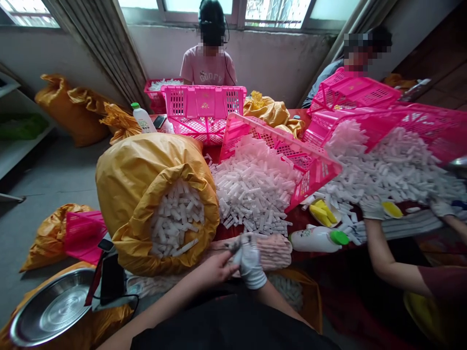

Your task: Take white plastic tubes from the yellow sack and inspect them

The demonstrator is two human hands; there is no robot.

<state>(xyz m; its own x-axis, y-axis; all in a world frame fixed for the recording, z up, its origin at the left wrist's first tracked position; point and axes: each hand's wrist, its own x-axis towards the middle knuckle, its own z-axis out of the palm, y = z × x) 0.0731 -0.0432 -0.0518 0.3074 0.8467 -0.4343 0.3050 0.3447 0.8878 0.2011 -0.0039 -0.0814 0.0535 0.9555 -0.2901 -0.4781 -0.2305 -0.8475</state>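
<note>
My left hand point(220, 264), bare, meets my right hand point(251, 265), which wears a white glove with greyed fingertips. The left fingers are pinched together against the gloved fingers; what lies between them is too small to make out. Curled inward, the gloved fingers also hide whatever they grip. Under both hands lies a pinkish striped cloth point(273, 250). Just beyond it spreads a heap of short white plastic tubes point(251, 194), spilling from a tilted pink basket point(317, 177). To the left, a yellow sack point(136, 167) lies with its mouth toward me, full of similar white pieces.
A white bottle with green cap point(315, 239) lies right of my hands, near a dish of yellow pieces point(323, 213). A co-worker's gloved hand point(372, 208) works at another heap. Another person point(207, 65) sits opposite behind a pink basket point(204, 104). A metal basin point(54, 308) stands lower left.
</note>
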